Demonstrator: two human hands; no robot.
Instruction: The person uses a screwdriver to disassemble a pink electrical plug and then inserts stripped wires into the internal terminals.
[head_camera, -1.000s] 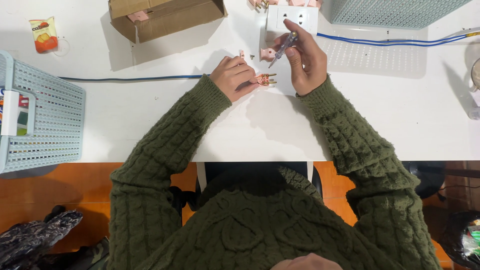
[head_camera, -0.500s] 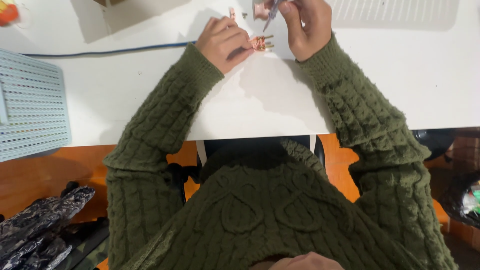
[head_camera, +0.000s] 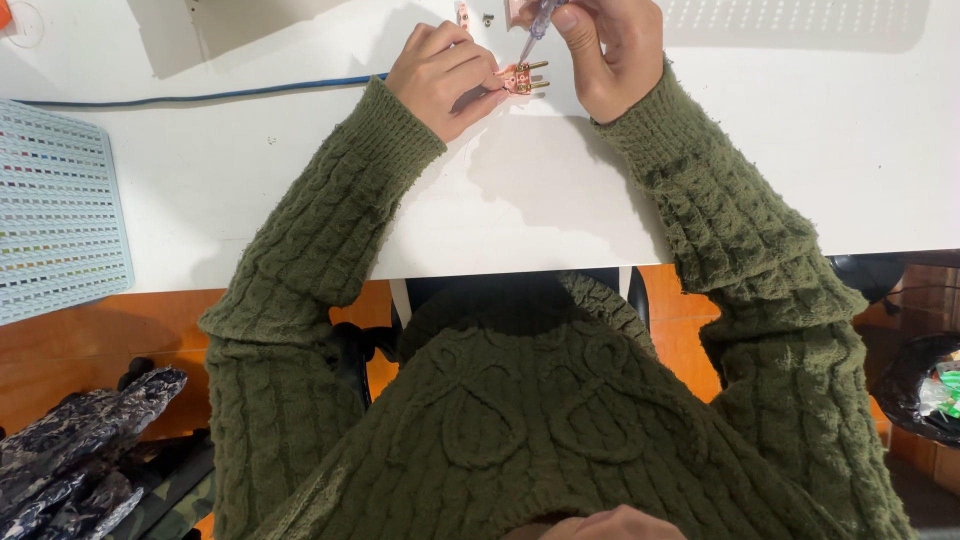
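At the top of the view my left hand (head_camera: 445, 75) pinches a small pink plug part with brass prongs (head_camera: 524, 78) against the white table (head_camera: 520, 200). My right hand (head_camera: 610, 50) grips a slim screwdriver (head_camera: 535, 22) with a clear handle, its tip pointing down onto the plug part. A small pink piece (head_camera: 463, 14) and a tiny dark screw (head_camera: 488, 19) lie on the table just beyond the left hand. Both arms wear a green cable-knit sweater.
A pale blue perforated basket (head_camera: 55, 210) stands at the left edge of the table. A blue cable (head_camera: 200, 96) runs across the table behind my left arm. Below the table edge are an orange floor, dark cloth at lower left and a black bin at right.
The view has tilted down, so the hands now sit at the top edge and the cardboard box is out of sight. The hands keep the same hold on plug part and screwdriver.
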